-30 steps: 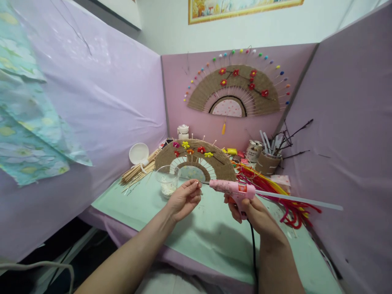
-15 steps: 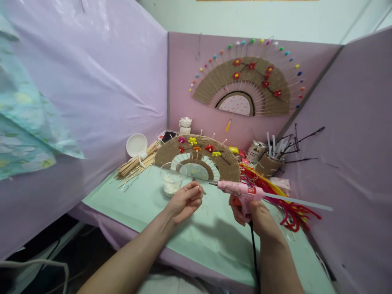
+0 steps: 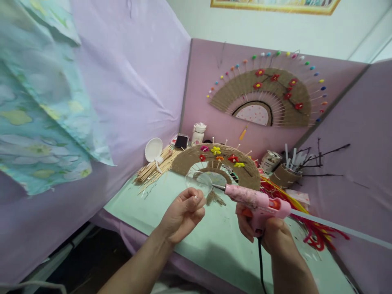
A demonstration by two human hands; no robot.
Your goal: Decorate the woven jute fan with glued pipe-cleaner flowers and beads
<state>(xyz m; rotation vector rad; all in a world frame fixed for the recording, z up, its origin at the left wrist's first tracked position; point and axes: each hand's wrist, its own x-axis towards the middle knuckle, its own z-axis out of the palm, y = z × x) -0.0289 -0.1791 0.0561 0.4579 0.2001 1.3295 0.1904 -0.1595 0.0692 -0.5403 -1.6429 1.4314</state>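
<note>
My right hand (image 3: 274, 232) is wrapped around a pink hot glue gun (image 3: 248, 196), a long glue stick jutting from its back. The gun's metal nozzle points left, just above and to the right of my left hand (image 3: 186, 210). Thumb and forefinger of that hand pinch a tiny white bead-like piece (image 3: 196, 198), too small to make out well. Behind the left hand is a clear plastic cup (image 3: 191, 176), partly hidden. A twine-covered fan (image 3: 186, 160) with colourful flowers leans beyond it, and a twine tassel (image 3: 216, 199) shows below the fan.
Bundled wooden sticks (image 3: 156, 165) and a white round dish (image 3: 153, 150) lie at the left. A white jar (image 3: 199, 132) stands behind the fan. Pipe cleaners (image 3: 318, 241) and a holder with glue sticks and twigs (image 3: 286, 176) are at right. A larger fan (image 3: 223, 94) hangs on the panel.
The view has shifted, so the scene sits further right and lower. The glue gun appears closer, and the left hand now covers more of the cup. Both hands keep their grips.
</note>
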